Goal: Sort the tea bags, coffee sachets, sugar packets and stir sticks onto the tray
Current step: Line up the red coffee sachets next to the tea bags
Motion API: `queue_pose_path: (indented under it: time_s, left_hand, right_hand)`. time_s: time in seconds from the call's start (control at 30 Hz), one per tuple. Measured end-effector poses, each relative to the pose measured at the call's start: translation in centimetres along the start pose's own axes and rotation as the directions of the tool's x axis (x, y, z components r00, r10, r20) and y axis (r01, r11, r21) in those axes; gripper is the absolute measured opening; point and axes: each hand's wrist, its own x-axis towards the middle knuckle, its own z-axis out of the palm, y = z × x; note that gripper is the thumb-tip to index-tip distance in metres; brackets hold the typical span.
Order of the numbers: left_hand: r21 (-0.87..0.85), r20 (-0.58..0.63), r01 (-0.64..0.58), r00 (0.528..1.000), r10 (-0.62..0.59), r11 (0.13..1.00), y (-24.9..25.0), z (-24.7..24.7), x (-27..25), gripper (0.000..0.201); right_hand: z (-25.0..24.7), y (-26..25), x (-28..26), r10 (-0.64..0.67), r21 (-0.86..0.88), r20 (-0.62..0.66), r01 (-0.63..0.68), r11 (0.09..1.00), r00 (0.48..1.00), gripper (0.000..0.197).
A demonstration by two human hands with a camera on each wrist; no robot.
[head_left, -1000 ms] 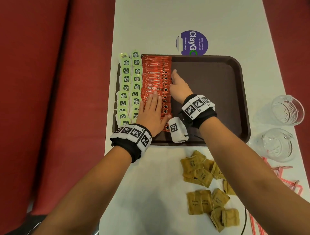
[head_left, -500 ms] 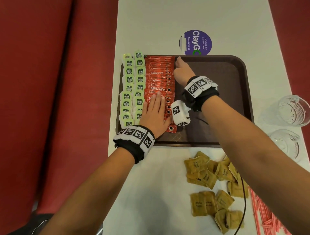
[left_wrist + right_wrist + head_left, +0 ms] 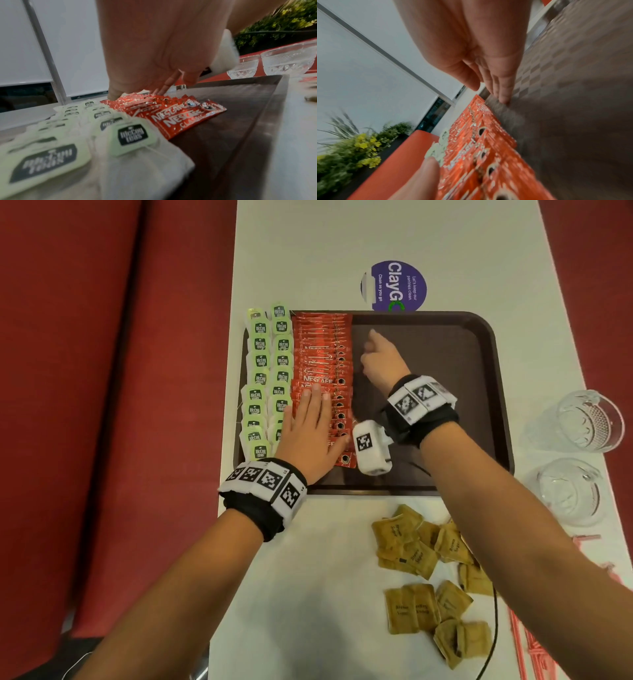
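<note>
Two columns of green-tagged tea bags (image 3: 270, 378) and a row of red coffee sachets (image 3: 322, 350) fill the left part of the brown tray (image 3: 493, 371). My left hand (image 3: 310, 422) lies flat on the near sachets (image 3: 180, 119), fingers straight, beside the tea bags (image 3: 130, 135). Over the bare tray floor (image 3: 573, 108), my right hand (image 3: 378, 354) holds nothing and sits just right of the sachet row's far part. Its straight fingertips (image 3: 503, 100) point down at the floor next to the sachets' edge (image 3: 488, 155). Brown sugar packets (image 3: 411, 546) and pink stir sticks (image 3: 527, 645) lie on the white table.
Two glass cups (image 3: 589, 419) stand on the table to the right of the tray. A purple sticker (image 3: 394, 285) lies beyond the tray. A red seat (image 3: 102, 405) runs along the table's left edge. A black cable (image 3: 493, 628) crosses the sugar packets.
My right hand slid along the sachet row's right edge to its far end, then drew slightly back and off to the right. The left hand stayed pressed flat on the sachets.
</note>
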Motion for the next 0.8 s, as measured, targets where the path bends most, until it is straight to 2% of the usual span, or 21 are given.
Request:
queue_pose_path:
  time_s: [0.07,0.17,0.27,0.37,0.53,0.8]
  left_hand:
    - [0.005,0.019,0.015,1.0,-0.015,1.0,-0.2,0.0,-1.2,0.072]
    - [0.034,0.069,0.017,0.997,-0.019,0.999,-0.4,0.5,-3.2,0.065]
    - [0.083,0.082,-0.011,0.997,0.004,0.996,-0.2,1.3,-4.1,0.06]
    - [0.091,0.083,-0.008,0.997,0.0,0.996,-0.2,1.8,-4.0,0.058]
    - [0.111,0.088,0.013,0.996,-0.023,0.994,-0.3,2.5,-3.8,0.059]
    - [0.119,0.068,0.006,0.998,-0.014,0.993,-0.1,2.7,-3.8,0.058]
  right_hand:
    - [-0.4,1.2,-3.3,0.017,-0.004,0.008,-0.017,1.0,1.0,0.053]
    - [-1.0,3.2,-8.6,0.095,-0.084,0.116,-0.086,0.993,0.989,0.044]
    - [-0.8,4.7,-11.3,0.163,-0.119,0.172,-0.144,0.982,0.971,0.037]
    - [0.2,5.7,-11.7,0.165,-0.156,0.142,-0.142,0.978,0.976,0.035]
    - [1.7,6.0,-11.2,0.084,-0.247,0.092,-0.059,0.967,0.992,0.028]
    - [2.3,6.6,-11.3,-0.004,-0.2,-0.011,0.002,0.98,1.0,0.019]
